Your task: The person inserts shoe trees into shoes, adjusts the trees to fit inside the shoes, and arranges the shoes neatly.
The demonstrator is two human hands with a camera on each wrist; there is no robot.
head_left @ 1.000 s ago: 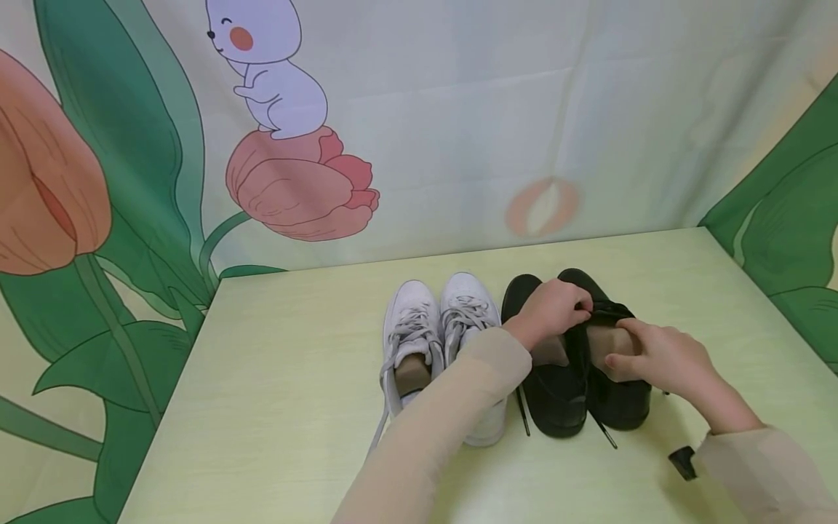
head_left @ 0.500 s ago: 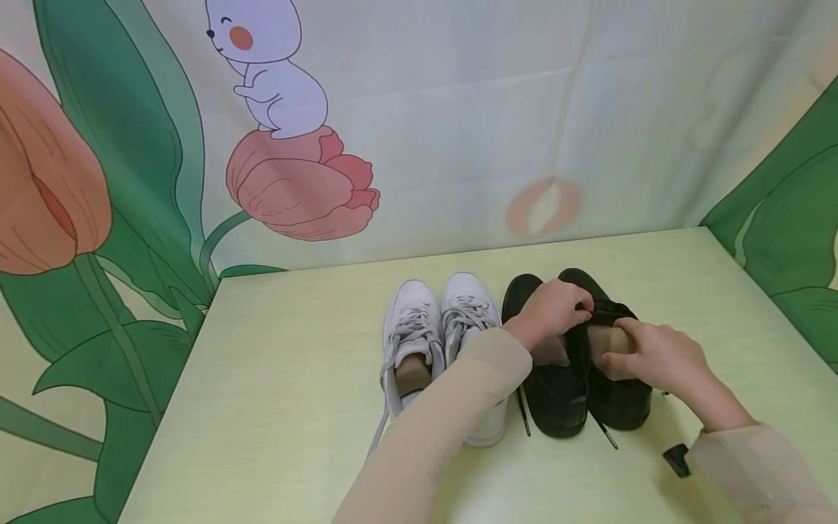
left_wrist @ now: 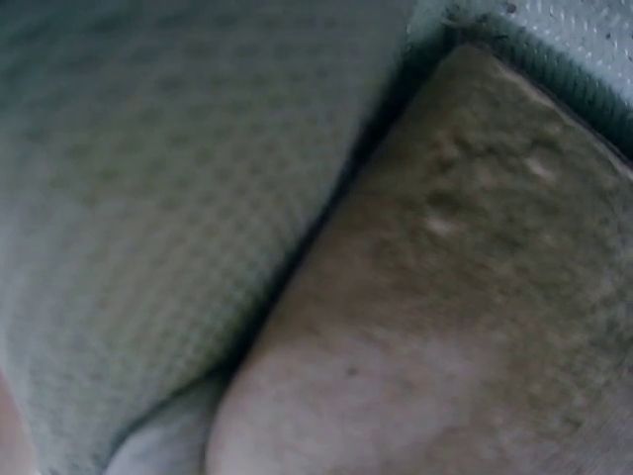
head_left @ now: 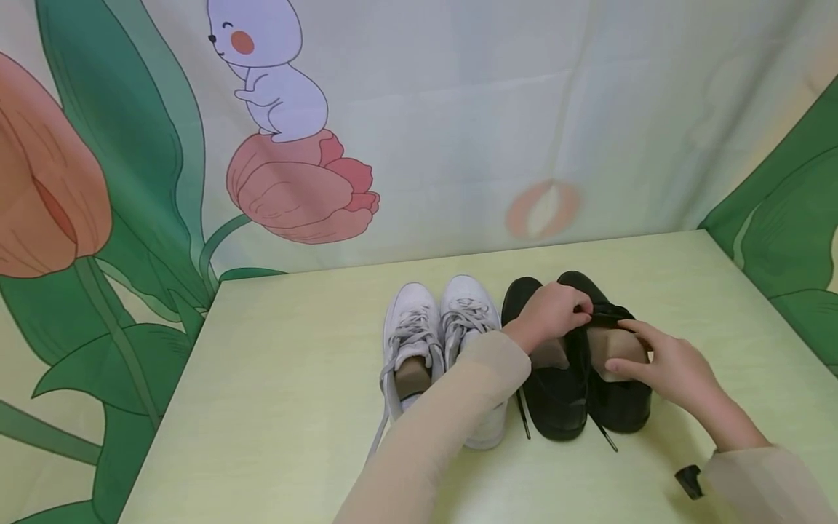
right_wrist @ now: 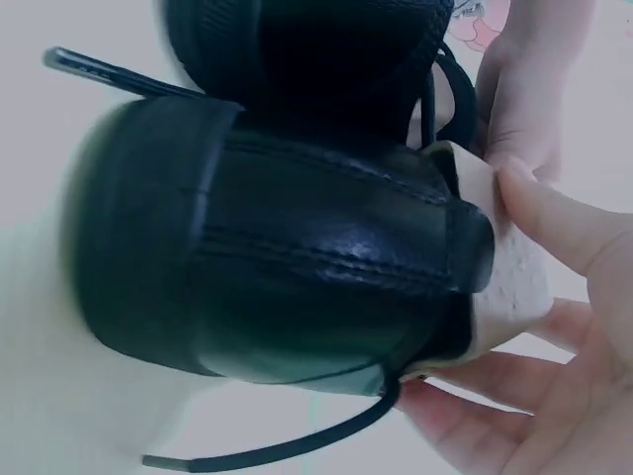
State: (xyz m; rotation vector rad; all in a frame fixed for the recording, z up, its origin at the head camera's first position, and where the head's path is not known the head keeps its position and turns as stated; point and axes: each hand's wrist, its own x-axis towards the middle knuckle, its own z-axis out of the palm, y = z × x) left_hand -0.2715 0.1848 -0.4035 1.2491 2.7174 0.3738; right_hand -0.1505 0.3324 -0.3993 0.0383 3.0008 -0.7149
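A pair of black lace-up shoes stands at the right. My left hand reaches over the left black shoe and pinches dark material at the opening of the right black shoe; whether this is tongue or lace is hard to tell. My right hand spans that opening. In the right wrist view its thumb rests on a pale tan block protruding from the shoe, while the fingers lie along the far side. A black lace hangs beside them.
White sneakers with grey laces stand just left of the black pair, partly behind my left sleeve. The left wrist view holds a close, blurred brownish surface beside mesh fabric. A printed cloth hangs behind the table.
My right hand has shifted slightly to the right, and the gap between its thumb and index finger looks wider. My left hand keeps its place, and the shoes stay where they were.
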